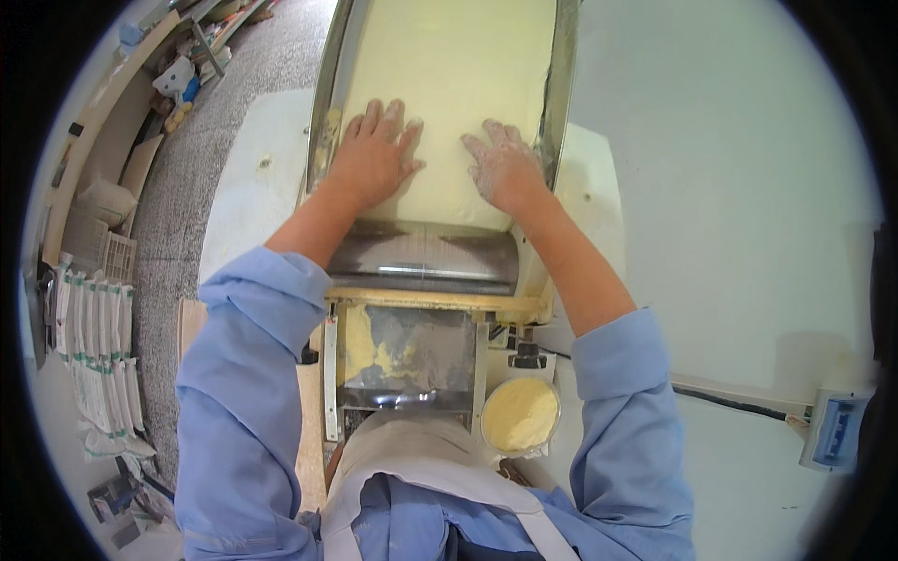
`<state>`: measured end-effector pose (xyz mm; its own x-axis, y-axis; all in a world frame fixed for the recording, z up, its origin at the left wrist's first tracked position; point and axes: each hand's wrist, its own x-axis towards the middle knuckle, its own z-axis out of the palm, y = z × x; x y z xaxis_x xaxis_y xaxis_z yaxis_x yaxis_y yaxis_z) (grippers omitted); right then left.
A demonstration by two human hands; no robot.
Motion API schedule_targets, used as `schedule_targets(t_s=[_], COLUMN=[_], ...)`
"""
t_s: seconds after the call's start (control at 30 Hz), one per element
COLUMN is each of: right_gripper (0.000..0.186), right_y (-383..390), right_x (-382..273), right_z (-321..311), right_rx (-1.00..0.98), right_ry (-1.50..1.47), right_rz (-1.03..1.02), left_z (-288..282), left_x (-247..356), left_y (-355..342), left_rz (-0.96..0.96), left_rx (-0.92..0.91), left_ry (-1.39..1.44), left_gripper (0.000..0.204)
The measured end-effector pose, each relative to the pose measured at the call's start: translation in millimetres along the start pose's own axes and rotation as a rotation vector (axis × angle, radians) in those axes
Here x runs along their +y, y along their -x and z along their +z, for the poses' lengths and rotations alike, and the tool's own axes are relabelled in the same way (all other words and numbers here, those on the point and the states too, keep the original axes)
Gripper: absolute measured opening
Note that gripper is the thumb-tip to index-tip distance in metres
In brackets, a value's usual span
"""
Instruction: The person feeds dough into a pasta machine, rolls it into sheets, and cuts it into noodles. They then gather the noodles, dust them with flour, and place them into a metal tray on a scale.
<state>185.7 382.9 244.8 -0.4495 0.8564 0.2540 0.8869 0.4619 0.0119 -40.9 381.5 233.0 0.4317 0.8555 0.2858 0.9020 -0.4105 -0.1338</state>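
Note:
A wide, smooth sheet of pale yellow dough (449, 65) lies along the metal-sided bed of a dough-rolling machine. My left hand (374, 157) rests on its left part, fingers spread and pointing away from me. On the right part lies my right hand (505, 168), fingers apart and dusted with flour. Neither hand grips anything. Just nearer than both hands is the machine's steel roller (426, 257), where the sheet's near edge ends. Below the roller, a metal plate (440, 346) carries a patch of yellow flour or dough residue.
A round tub of yellow powder (520, 416) stands by the machine's near right, below a black knob (528, 355). A white wall (720, 187) rises at right, with an electrical box (837, 428). Stacked white packets (98, 365) and a shelf (122, 187) line the left.

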Motion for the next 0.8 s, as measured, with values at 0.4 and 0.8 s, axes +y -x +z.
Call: schedule_targets(t_s=[0.4, 0.8], right_gripper=[0.061, 0.055], right_y=[-25.1, -124.0], right_x=[6.8, 3.7], right_z=[19.9, 32.8], right_rx=[0.047, 0.454], right_ry=[0.092, 0.236], right_rz=[0.087, 0.046], left_z=[-2.5, -76.7], left_x=[7.2, 16.0], left_y=[4.6, 49.1], left_rz=[-0.081, -0.006], left_rx=[-0.026, 0.121], left_ry=[0.012, 0.341], left_gripper=[0.062, 0.056])
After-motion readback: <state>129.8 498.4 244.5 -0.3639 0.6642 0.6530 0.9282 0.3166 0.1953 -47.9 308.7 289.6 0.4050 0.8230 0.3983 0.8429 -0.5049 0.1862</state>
